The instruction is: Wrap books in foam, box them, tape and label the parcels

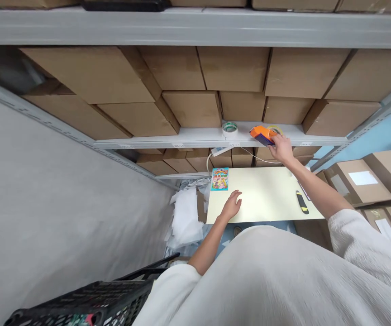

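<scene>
My right hand (283, 148) reaches over the edge of the grey shelf and is closed around an orange and dark purple handheld object (262, 135), whose exact kind I cannot make out. Just behind it, partly hidden, lies a yellow tape roll (275, 129). A white and green tape roll (230, 129) rests further left on the same shelf. My left hand (231, 206) is over the left part of the pale yellow tabletop (263, 192), open with fingers slightly bent and nothing in it. Near its fingertips lies a colourful picture booklet (220, 179).
A black and yellow utility knife (302, 202) lies at the table's right. A white power strip (221, 151) hangs under the shelf edge. Cardboard boxes (190, 108) fill the shelves; more boxes (358, 181) stand right. A black crate (90, 303) and white paper heap (186, 215) are at left.
</scene>
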`<state>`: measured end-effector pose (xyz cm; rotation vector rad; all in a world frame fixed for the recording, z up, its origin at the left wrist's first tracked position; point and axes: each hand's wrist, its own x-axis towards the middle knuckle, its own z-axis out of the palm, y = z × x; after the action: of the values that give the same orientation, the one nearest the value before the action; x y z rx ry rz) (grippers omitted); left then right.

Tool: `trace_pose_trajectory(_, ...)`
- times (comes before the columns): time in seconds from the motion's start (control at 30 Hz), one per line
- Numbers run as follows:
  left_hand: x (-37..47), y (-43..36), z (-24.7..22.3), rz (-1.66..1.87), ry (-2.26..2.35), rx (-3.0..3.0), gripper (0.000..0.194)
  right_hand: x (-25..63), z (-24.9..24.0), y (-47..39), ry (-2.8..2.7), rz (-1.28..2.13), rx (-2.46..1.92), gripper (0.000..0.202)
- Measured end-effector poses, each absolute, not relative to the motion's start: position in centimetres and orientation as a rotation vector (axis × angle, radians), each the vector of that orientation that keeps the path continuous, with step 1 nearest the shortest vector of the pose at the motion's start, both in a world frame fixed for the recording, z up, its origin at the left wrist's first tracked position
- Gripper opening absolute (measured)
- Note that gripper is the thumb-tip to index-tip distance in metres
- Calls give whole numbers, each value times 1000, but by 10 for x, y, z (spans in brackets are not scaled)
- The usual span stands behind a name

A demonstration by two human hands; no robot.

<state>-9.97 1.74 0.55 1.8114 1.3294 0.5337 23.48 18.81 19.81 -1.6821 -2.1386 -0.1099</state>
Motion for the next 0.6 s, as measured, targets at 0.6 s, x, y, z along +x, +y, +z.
trace_pose_trajectory(0.6,-44,-1,2,279,1165,1895,46,299,-18,-43,-1436,598,-2592,16)
